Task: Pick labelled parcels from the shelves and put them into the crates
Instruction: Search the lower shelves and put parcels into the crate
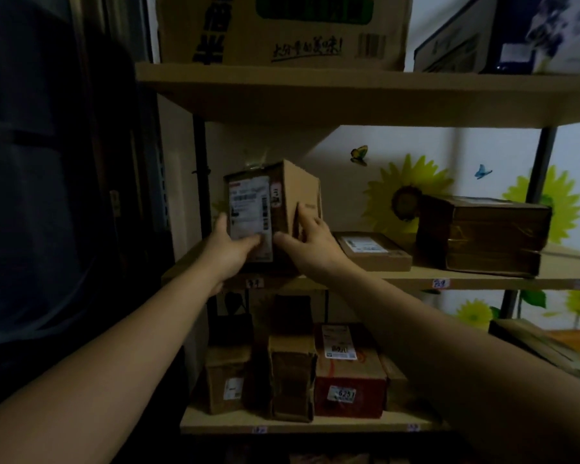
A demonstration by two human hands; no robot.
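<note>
Brown cardboard, that is what I have between both palms: a small upright brown cardboard parcel with a white shipping label (272, 209), standing at the left end of the pale wooden middle shelf (399, 279). My left hand (230, 247) clasps its labelled face, thumb across the lower label. My right hand (310, 239) presses the plain side, fingers spread upward. Whether its base is touching the board or is lifted, I cannot tell. Just right lies a flat brown labelled box (375, 251), then a dark tape-wrapped carton (482, 234). Below, a red-sided carton marked 6251 (349, 373) stands among other brown boxes. Sunflower wallpaper (412, 192) shows behind.
</note>
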